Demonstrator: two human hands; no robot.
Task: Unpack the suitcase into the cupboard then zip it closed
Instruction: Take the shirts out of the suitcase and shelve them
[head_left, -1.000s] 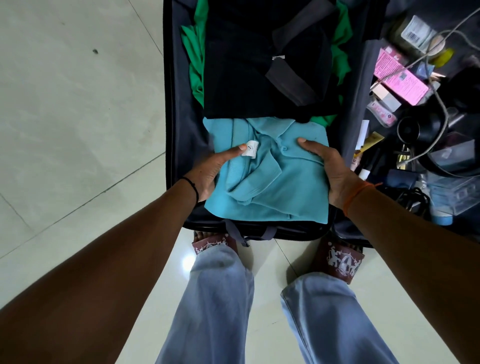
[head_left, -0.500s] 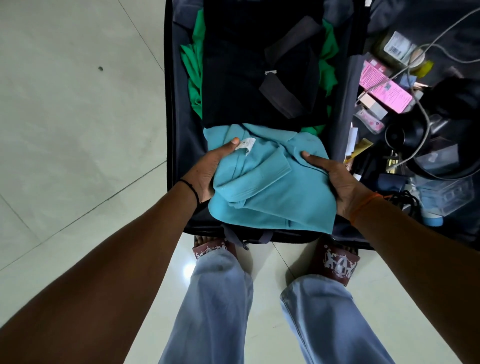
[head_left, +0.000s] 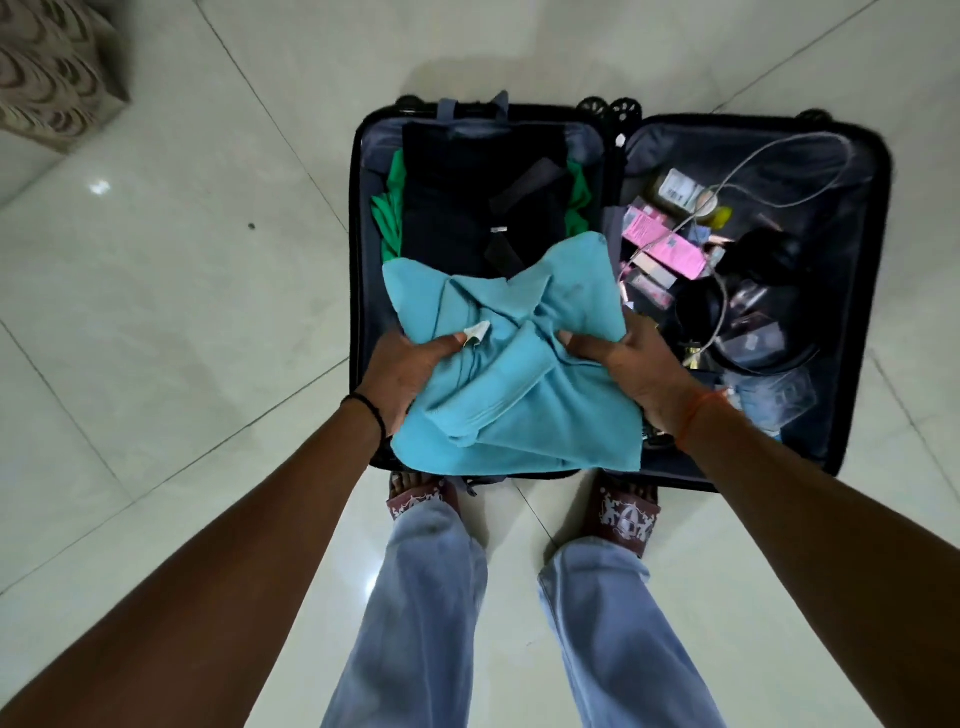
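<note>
Head view: both hands grip the teal shirt (head_left: 519, 395), the left hand (head_left: 410, 374) pinching it by the collar tag, the right hand (head_left: 631, 371) bunching its other edge, fingers curled into the cloth. Held from both sides, it likely comes up as one loose bundle, not trailing. It hangs over the near edge of the open suitcase (head_left: 862, 249). Beyond the fingers lie a black garment (head_left: 467, 197) and a green garment (head_left: 392, 218); beside the right fingers, toiletries (head_left: 670, 249) and a cable (head_left: 779, 161).
</note>
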